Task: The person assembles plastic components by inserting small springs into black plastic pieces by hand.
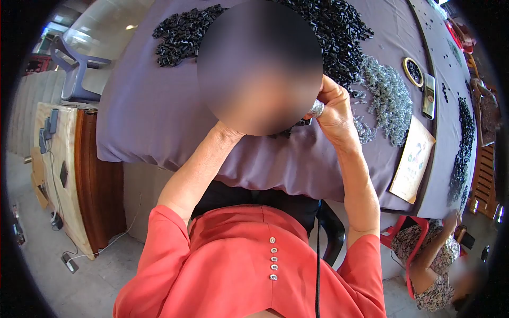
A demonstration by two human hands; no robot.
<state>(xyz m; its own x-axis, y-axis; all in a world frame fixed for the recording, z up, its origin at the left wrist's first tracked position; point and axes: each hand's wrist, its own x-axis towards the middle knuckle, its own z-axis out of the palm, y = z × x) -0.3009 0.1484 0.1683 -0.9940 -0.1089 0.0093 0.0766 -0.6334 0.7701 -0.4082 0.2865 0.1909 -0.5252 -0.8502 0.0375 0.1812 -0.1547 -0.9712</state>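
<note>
A round blur covers the middle of the head view and most of what lies between my hands. My left forearm runs up to it, and beyond the wrist my left hand point(229, 129) is hidden. At the blur's right edge shows my right hand point(335, 108), its fingers bent and closed together. Silvery wrapping point(316, 108) covers one of its digits. Whatever the fingers hold is hidden. Close beyond this hand lies a large pile of small black parts point(342, 40). To its right spreads a heap of small clear, springy-looking pieces point(389, 98).
A purple-grey cloth point(143, 111) covers the table. Toward the right lie a tape roll point(413, 71), a small case point(429, 97) and a printed card point(412, 161). Another black pile point(185, 34) lies at the upper left. Another person point(432, 259) sits at lower right; a chair point(79, 69) stands left.
</note>
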